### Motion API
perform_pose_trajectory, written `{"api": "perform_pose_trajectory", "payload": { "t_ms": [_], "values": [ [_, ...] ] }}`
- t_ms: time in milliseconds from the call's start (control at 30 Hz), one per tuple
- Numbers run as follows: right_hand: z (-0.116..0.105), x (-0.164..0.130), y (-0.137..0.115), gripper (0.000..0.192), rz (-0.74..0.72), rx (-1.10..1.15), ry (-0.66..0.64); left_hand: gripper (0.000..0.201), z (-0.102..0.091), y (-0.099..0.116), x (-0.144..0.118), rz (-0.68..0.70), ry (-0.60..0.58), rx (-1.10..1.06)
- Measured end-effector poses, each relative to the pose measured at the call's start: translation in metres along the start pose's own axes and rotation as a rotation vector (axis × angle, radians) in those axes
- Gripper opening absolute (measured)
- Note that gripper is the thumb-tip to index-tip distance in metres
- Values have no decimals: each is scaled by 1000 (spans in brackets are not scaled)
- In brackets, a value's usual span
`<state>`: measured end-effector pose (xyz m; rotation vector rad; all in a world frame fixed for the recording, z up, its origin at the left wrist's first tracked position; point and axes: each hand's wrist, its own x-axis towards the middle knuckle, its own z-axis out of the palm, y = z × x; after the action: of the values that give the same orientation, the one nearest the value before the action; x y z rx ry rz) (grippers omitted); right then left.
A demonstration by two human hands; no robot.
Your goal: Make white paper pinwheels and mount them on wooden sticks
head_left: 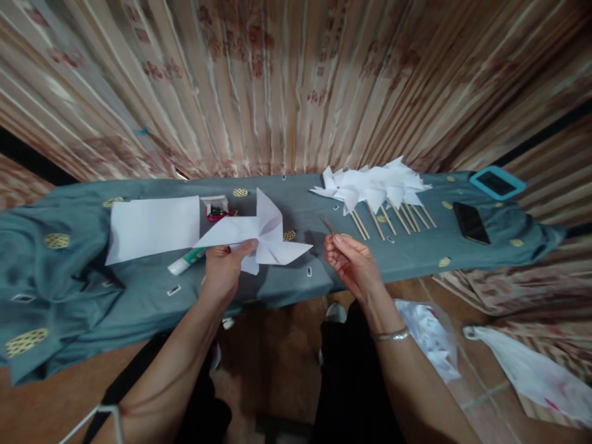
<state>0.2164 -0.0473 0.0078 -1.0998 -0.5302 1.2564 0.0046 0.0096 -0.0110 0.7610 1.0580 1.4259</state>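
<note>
A: Left hand (225, 266)?
B: Closed on pinwheel (259, 237), white paper, folded blades; thumb on top near centre, fingers beneath. Held just above table (74, 296), near front edge.

A: Right hand (350, 262)?
B: Fingertips pinched on stick (327, 224), thin, wooden, tip pointing up and away. Just right of pinwheel, apart from it. Bangle (391, 335) on wrist.

A: Table?
B: Long, draped in grey-green cloth with yellow patterned spots. Striped curtain (287, 80) hanging behind.

A: Left of pinwheel?
B: Paper sheet (155, 227), white, flat, partly under pinwheel's left blade. Glue stick (186, 261), white with green band, lying just in front of sheet, beside left hand. Small box (216, 208), red and white, at sheet's far right corner; contents too small to tell.

A: Right of stick?
B: Finished pinwheels (374, 185), white, piled toward back edge, wooden handles fanned toward front. Phone (470, 222), black, face up, well right of pile. Tablet (497, 182), blue case, at far right corner.

A: Scattered bits?
B: Several small pale scraps on cloth near front edge; kind not discernible.

A: Floor?
B: Reddish tile. Plastic bags (531, 370), pale, lying at right, one beside right forearm.
</note>
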Motion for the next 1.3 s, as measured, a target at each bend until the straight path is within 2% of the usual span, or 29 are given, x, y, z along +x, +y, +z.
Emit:
{"api": "perform_pose_trajectory", "payload": {
  "t_ms": [133, 300, 467, 600, 733, 1033, 1167, 1300],
  "values": [
    [-5, -7, -7, 27, -21, -24, -39, 23, 11, -6, -3, 23, -9, 2],
    [7, -14, -1, 22, -112, -93, -109, 18, 22, -16, -5, 31, -67, 41],
    [25, -31, 6, 10, -405, -436, -88, 14, 25, -17, -5, 64, -90, 130],
    [35, -47, 5, 14, -627, -756, -147, 11, 25, -11, -9, 90, -133, 195],
    [43, -47, 10, 15, -762, -932, -198, 9, 26, -7, -16, 98, -159, 201],
    [39, -36, 16, 12, -908, -1150, -166, 12, 28, -6, -23, 94, -184, 201],
    [37, -34, 18, 10, -1019, -1216, -90, 13, 24, -7, -23, 114, -214, 234],
    [36, -29, 20, 10, -1002, -1196, -114, 10, 24, -8, -24, 119, -228, 261]
  ]
}}
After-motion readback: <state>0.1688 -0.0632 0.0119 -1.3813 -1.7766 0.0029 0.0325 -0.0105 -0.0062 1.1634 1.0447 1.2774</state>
